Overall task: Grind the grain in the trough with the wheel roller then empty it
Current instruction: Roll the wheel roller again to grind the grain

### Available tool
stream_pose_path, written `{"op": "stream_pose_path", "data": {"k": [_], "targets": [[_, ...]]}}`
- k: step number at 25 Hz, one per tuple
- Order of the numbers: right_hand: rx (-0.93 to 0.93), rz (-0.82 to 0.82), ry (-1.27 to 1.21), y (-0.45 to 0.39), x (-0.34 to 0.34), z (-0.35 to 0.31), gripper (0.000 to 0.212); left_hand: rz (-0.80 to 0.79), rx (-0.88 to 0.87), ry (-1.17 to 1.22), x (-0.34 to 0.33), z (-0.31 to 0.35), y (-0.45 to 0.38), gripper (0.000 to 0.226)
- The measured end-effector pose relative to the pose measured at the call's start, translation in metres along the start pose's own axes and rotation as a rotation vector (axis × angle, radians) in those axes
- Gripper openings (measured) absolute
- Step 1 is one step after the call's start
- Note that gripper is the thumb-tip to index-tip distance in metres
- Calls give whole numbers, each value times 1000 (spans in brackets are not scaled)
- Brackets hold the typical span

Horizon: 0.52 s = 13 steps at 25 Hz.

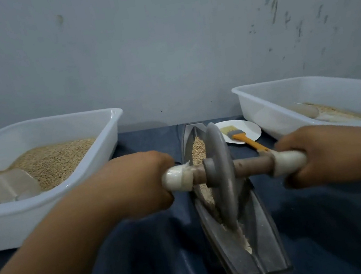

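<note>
Head view: left hand (141, 181) and right hand (328, 152) clenched around wheel roller (223, 175) handles, trough (259, 226) groove partly hidden.

Trough (257, 231) sits centre of bench (146, 250), wheel roller (223, 175) standing in it. Tub (49, 201) w/ scoop (13, 185) left; second tub (288, 104) right. Plate (249, 130) w/ brush (245, 138) behind-right, approx. touching trough.

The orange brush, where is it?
In the head view the orange brush lies on the white plate, right of the trough, beside the right tub.
</note>
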State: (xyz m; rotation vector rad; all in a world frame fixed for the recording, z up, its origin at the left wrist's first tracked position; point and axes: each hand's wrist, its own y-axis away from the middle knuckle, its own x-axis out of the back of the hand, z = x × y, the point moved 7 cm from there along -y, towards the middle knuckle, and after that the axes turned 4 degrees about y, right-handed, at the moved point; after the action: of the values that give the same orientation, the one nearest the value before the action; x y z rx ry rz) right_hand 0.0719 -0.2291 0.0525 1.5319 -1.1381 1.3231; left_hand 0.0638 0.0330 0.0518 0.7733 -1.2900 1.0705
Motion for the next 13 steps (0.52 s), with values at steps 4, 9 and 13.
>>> {"op": "stream_pose_path", "data": {"k": [4, 9, 13], "targets": [[74, -152, -98, 17, -1, -1, 51, -112, -57, 41, 7, 8, 19, 29], [-49, 300, -23, -18, 1, -4, 20, 297, 52, -144, 4, 0, -11, 17], [-68, 359, 37, -22, 0, -9, 15, 312, 77, -136, 1, -6, -18, 15]]}}
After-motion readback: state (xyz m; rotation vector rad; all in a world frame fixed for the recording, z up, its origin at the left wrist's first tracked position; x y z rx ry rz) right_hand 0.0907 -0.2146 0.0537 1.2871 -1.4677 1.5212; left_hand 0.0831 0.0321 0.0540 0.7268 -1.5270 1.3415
